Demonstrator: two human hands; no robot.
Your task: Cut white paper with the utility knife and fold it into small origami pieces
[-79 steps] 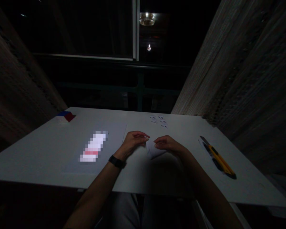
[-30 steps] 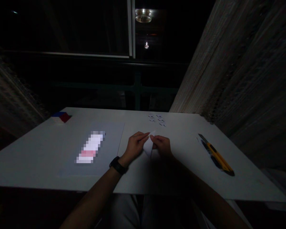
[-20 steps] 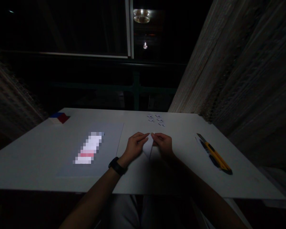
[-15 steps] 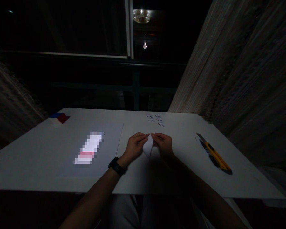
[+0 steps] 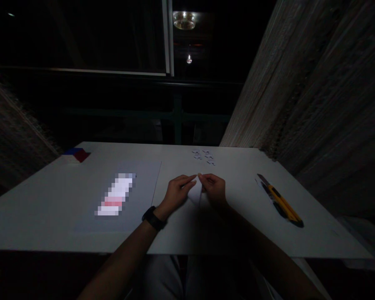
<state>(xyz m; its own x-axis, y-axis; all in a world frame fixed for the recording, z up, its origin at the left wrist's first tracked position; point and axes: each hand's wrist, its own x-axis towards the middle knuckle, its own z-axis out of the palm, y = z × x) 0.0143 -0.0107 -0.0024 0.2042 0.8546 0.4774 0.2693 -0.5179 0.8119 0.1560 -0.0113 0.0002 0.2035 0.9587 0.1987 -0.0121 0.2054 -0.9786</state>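
Evidently, the small piece of white paper [image 5: 194, 192], which seemed folded, was between the two hands, so neither hand was nearer: both were touching it. Its long axis ran roughly from the fingertips back toward the person's body. The bare left hand [image 5: 178, 189] pinched it at the left side between thumb and fingers, and the bare right hand [image 5: 215, 188] gripped it near the upper tip, the two thumbs almost meeting. Whether its lower end touched the white rectangular table [image 5: 34, 212], one could not tell in the shadow. Beyond the hands lay several small pale pieces with dark marks [image 5: 209, 157], too tiny to be read. To the left, a bright screen-like panel [image 5: 118, 191], blurred into squares with one pink band, rested on a large pale sheet [image 5: 144, 198]; no writing there was legible. Well to the right lay a yellow and black utility knife [image 5: 286, 207], and near the far left corner stood a blue, red and white block [image 5: 75, 155]. No brand could be read.
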